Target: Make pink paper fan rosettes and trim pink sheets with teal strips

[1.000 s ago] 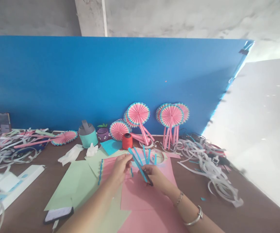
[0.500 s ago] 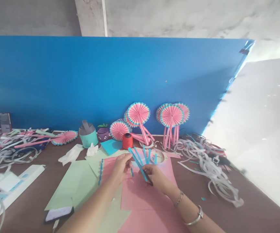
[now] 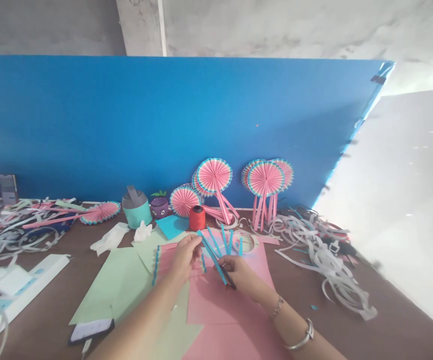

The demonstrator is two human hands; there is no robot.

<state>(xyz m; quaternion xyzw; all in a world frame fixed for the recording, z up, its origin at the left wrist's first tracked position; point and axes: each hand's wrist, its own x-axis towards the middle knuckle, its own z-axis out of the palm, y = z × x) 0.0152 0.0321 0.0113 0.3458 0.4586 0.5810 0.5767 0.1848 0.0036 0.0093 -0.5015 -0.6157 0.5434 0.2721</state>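
My left hand [image 3: 186, 255] is closed, pinching the upper end of a blue paper strip [image 3: 213, 257] between thumb and fingers. My right hand [image 3: 239, 272] is closed around a narrow dark tool [image 3: 230, 280], whose exact kind I cannot make out, close against the strip's lower part. Pink paper sheets [image 3: 231, 305] lie beneath both hands. Several more blue strips [image 3: 224, 240] rest just beyond my right hand, near a tape roll [image 3: 244, 241]. Beside my left hand is a pleated pink paper with blue edges [image 3: 167, 257].
Pink pleated fans [image 3: 266, 178] lean on the blue partition [image 3: 163, 120]. A red thread spool [image 3: 197, 218] and a teal cup [image 3: 136, 210] stand at the back. Green sheets [image 3: 114, 285], a power strip [image 3: 24, 295] and a phone [image 3: 91, 331] lie left; tangled white strips [image 3: 325, 255] lie right.
The blue strip has shifted slightly left and down, its lower end now apart from the dark tool's tip. Both hands have stayed nearly in place.
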